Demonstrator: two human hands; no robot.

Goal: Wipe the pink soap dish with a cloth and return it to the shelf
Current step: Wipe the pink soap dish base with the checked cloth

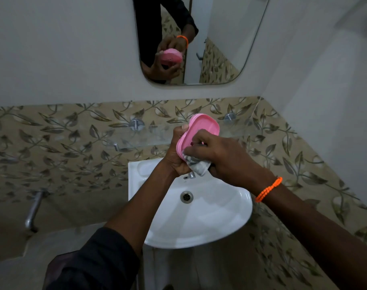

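From the head camera, two hands meet above the white sink point(230, 208). The left hand point(176, 160) comes up from 7 o'clock, its fingers curled round the left and bottom edge of the pink soap dish point(199, 130). It holds the dish tilted, with the top end leaning toward 1 o'clock. The right hand point(218, 158) comes in from 4 o'clock. Its fingers are bent and pinch a grey and white cloth point(198, 166) against the low end of the dish. An orange bead band point(268, 189) sits on the right wrist.

The dish is up in the air, in front of the glass shelf point(149, 136), whose front edge runs from 9 o'clock to 3 o'clock behind the hands. The cloth hangs just over the sink tap point(191, 175). The sink bowl lies open below the hands, with its drain point(186, 196) near the middle. The side wall stands close at 3 o'clock. There is more open room at 9 o'clock, where a metal pipe tap point(34, 210) sticks out low on the leaf tiles point(52, 147).

I count one pink dish, one cloth, one sink, one shelf and two hands. The mirror point(218, 38) at 12 o'clock shows the hands and the dish once more.
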